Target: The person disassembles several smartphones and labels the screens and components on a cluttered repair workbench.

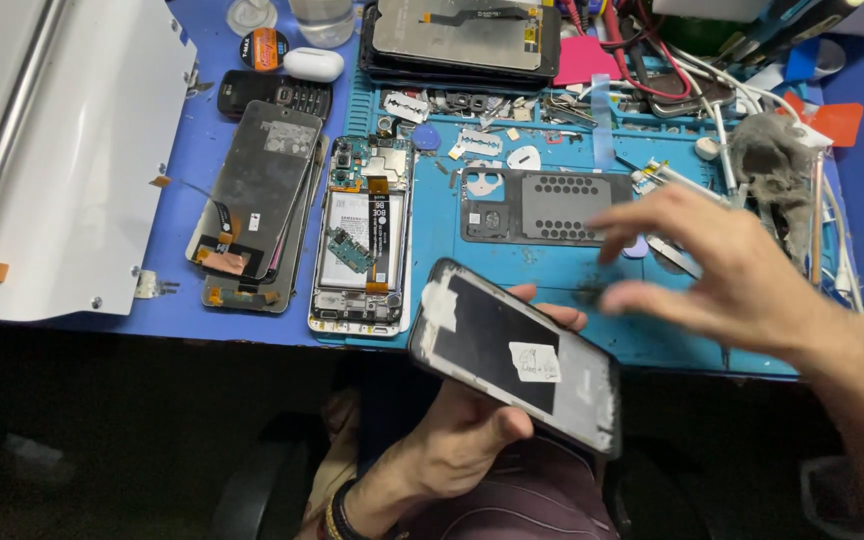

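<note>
left hand (452, 440) grip clamped on dark phone back cover (517, 352), white stickers; right hand (722, 270) spread apart.

Two hands show, left hand (452, 440) and right hand (722, 270). One dark glass phone screen panel (517, 355) is held. On the desk (182, 120): one opened phone body with exposed battery (364, 235), one grey perforated back frame (547, 205), one white earbud case (313, 64), one black keypad phone (274, 96).

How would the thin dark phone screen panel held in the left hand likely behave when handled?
The thin dark phone screen panel is probably stiff yet fragile: it spans flat beyond the left hand. It looks light, held by one hand. Its glossy face may be slippery.
</note>
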